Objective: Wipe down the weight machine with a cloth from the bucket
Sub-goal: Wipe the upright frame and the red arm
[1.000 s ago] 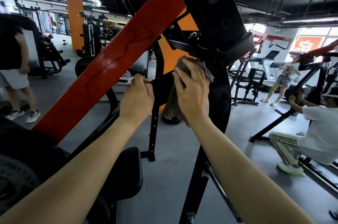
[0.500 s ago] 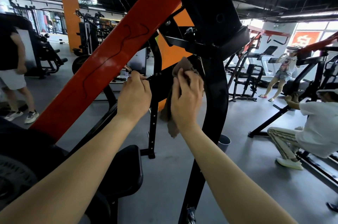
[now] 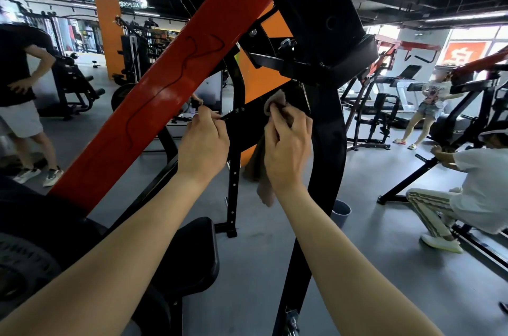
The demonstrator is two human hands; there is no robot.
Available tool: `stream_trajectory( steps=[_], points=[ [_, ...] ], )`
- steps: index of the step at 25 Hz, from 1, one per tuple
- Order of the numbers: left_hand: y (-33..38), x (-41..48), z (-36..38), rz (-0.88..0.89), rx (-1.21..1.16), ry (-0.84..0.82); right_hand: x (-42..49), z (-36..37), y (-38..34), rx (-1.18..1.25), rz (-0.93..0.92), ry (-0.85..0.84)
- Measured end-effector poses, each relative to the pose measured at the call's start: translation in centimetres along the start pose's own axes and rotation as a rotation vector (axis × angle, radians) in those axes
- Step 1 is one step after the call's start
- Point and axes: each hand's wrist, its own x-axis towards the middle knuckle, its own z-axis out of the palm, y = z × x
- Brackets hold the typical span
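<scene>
The weight machine fills the middle of the view: a slanted orange-red arm point(image 3: 176, 88) and a black upright frame point(image 3: 330, 143). My right hand point(image 3: 287, 149) grips a brown cloth point(image 3: 264, 184) and holds it against a black bar of the frame, with the cloth's tail hanging below the hand. My left hand point(image 3: 204, 143) has its fingers curled round a thin black bar point(image 3: 233, 116) just left of the cloth. A grey bucket point(image 3: 341, 212) stands on the floor behind the upright, partly hidden.
A black seat pad point(image 3: 189, 258) and a weight plate point(image 3: 24, 267) lie below my arms. One person point(image 3: 467, 198) crouches at a machine on the right, another point(image 3: 19, 105) stands at far left, a third point(image 3: 431, 105) stands at the back right. Grey floor point(image 3: 371, 267) lies between the machines.
My right hand has slid the cloth left and down off the wide upright onto the thinner black bar, its fingers bunching the cloth. My left hand has kept its hold.
</scene>
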Motion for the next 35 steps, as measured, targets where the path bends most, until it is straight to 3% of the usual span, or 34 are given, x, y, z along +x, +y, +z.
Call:
stream_trajectory(
  steps=[2,5,8,10,13,16,18,20,22,25,27,31,33,35],
  points=[
    [0.1,0.0,-0.1,-0.013,-0.008,-0.012,0.9,-0.2,0.0,0.059,0.118,0.092],
    [0.4,-0.2,-0.3,-0.020,-0.007,-0.014,0.7,0.4,-1.2,0.229,0.438,0.250],
    [0.6,-0.2,-0.3,-0.030,0.012,-0.007,-1.0,0.8,-3.7,0.366,0.679,0.240],
    [0.4,-0.2,-0.2,-0.026,0.015,0.003,-1.2,0.5,-5.5,0.571,0.930,0.171],
    [0.0,0.0,0.0,0.000,0.039,0.016,0.7,0.0,-5.6,1.006,1.272,0.207],
    [0.0,0.0,0.1,0.009,0.031,0.011,3.0,-1.1,-3.9,1.400,1.460,0.277],
    [-0.1,0.0,0.2,0.022,0.045,0.034,4.0,-1.7,-3.4,1.478,1.544,0.284],
    [0.0,-0.1,0.3,0.016,0.063,0.055,3.7,-1.1,-2.9,1.538,1.570,0.230],
    [0.0,-0.1,0.4,0.005,0.077,0.063,1.7,0.7,-3.2,1.670,1.506,0.046],
    [-0.1,0.0,0.1,0.023,0.051,0.033,-1.0,2.3,-3.4,1.677,1.430,-0.203],
    [-0.2,0.0,0.0,0.039,0.035,0.012,-0.5,1.9,-2.6,1.767,1.383,-0.203],
    [-0.6,0.1,0.1,0.048,0.056,0.029,1.1,2.1,-0.7,1.916,1.367,-0.018],
    [-0.5,0.1,0.1,0.048,0.075,0.032,-0.3,3.1,-1.2,1.875,1.351,-0.113],
    [-0.4,0.0,0.0,0.030,0.068,0.017,-2.6,4.0,-2.3,1.831,1.329,-0.323]
  ],
)
